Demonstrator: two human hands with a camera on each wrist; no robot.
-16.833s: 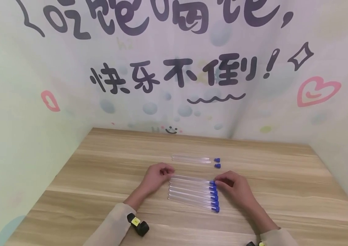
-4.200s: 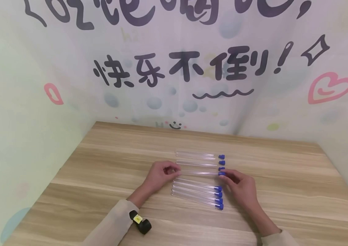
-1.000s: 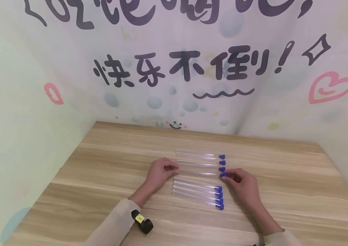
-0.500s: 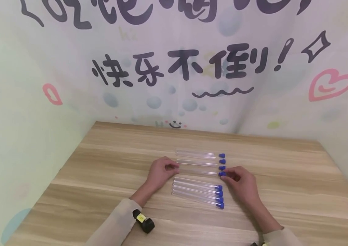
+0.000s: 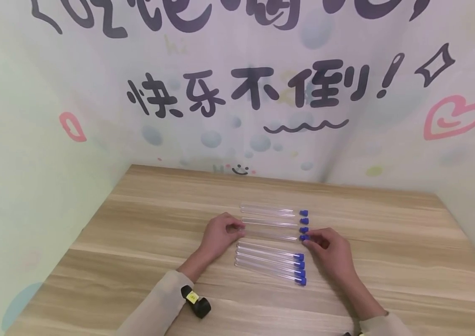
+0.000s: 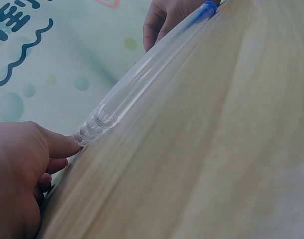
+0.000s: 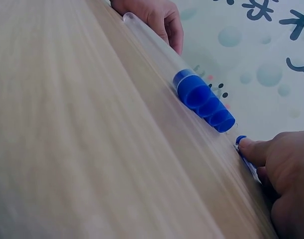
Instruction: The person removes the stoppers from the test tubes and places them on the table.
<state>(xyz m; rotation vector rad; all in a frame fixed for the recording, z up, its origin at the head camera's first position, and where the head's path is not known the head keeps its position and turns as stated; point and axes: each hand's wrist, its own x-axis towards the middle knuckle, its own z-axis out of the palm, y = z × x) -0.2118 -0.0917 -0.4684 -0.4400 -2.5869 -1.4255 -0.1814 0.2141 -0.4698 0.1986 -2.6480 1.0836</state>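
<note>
My left hand (image 5: 220, 235) pinches the rounded end of a clear uncapped test tube (image 5: 271, 234) lying on the table. Just off that tube's right end, my right hand (image 5: 331, 249) holds a small blue cap (image 5: 304, 237) between thumb and fingertips. Behind it lie several more uncapped tubes (image 5: 270, 222), each with a loose blue cap (image 5: 303, 220) set apart at its right. Nearer the front, several capped test tubes (image 5: 268, 261) lie side by side; their blue caps (image 7: 196, 95) show large in the right wrist view, and their rounded ends (image 6: 108, 118) in the left wrist view.
The wood-grain table (image 5: 136, 280) reaches back to a printed cloth backdrop (image 5: 237, 149) with dark lettering. A black wrist camera (image 5: 196, 302) sits on the left sleeve. Pale walls stand at both sides.
Earlier, fewer tubes lay uncapped at the back. Since 4.2 s ago, the right hand has drawn this cap off its tube. Over the last second both hands have stayed nearly still.
</note>
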